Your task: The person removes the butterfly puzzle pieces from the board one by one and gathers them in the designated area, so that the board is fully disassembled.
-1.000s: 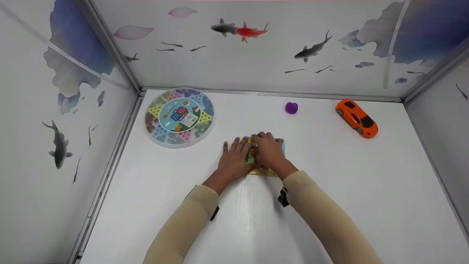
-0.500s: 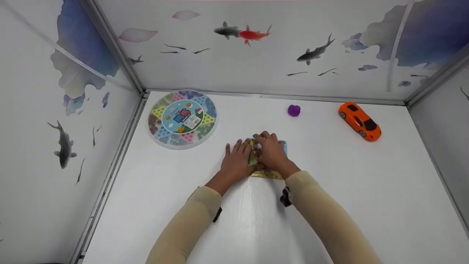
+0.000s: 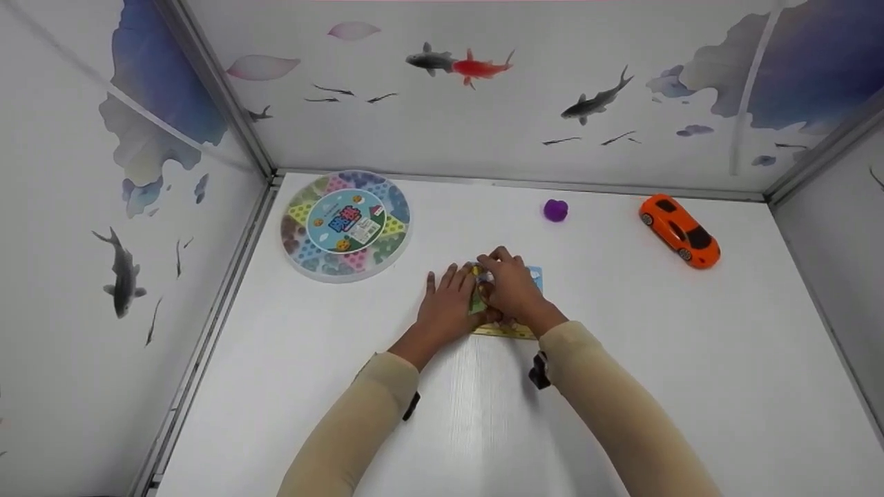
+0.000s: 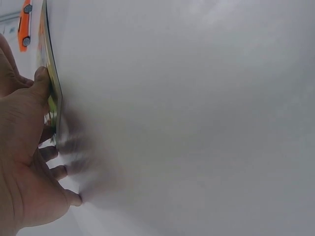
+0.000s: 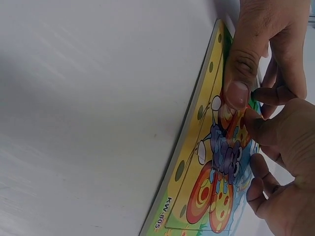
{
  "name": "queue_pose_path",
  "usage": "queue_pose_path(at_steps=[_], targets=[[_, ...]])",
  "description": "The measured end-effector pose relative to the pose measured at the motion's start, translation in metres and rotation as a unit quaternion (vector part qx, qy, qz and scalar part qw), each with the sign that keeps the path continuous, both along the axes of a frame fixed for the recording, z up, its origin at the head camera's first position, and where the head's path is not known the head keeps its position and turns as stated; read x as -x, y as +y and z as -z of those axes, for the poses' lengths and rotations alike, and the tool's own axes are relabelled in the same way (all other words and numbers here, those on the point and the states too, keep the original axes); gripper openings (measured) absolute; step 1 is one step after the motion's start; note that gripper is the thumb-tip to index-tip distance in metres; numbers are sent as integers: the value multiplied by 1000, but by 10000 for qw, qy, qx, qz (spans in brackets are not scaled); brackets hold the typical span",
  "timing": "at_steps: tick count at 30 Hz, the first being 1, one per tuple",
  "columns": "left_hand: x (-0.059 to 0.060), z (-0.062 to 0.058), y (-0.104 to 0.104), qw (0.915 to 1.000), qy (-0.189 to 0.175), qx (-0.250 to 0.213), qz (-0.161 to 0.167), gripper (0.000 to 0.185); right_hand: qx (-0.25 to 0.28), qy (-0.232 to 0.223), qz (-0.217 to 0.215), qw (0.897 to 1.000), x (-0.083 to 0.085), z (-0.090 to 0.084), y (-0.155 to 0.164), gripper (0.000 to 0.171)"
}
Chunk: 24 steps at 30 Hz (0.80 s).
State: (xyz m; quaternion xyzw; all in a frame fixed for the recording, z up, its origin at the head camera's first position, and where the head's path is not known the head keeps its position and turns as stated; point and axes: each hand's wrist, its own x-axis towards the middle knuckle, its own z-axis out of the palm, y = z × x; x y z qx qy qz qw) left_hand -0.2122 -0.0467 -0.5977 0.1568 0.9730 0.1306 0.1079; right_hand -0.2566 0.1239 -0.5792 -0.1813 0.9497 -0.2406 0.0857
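Note:
A thin picture puzzle board [image 3: 504, 331], with a cartoon butterfly and a yellow border, lies on the white table under both hands. My left hand [image 3: 445, 307] rests on its left side, fingers stretched out. The left thumb [image 5: 238, 94] presses the board near an orange wing. Over the middle of the board, my right hand [image 3: 512, 283] has curled fingers. Its thumb and fingers appear to pinch an orange wing puzzle piece [image 5: 239, 129], whose far side is hidden by the fingers. In the left wrist view the board's edge [image 4: 58, 98] is seen nearly side-on.
A round Chinese checkers box [image 3: 345, 226] lies at the back left. A small purple object [image 3: 556, 210] sits near the back wall, and an orange toy car [image 3: 679, 231] stands at the back right. Printed walls border the table.
The camera view has shifted slightly. The right hand's fingers have moved a little over the board, while the left hand stays at its left side.

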Motion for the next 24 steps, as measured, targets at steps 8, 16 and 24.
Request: queue_pose_path(at_steps=[8, 16, 24], targets=[[1, 2, -1, 10000, 39, 22, -8, 97, -302, 121, -221, 9992, -2, -1, -6, 43], [2, 3, -1, 10000, 5, 50, -47, 98, -626, 256, 55, 9977, 0, -4, -7, 47], [3, 4, 0, 10000, -5, -7, -49, 102, -573, 166, 74, 9982, 3, -4, -6, 44]])
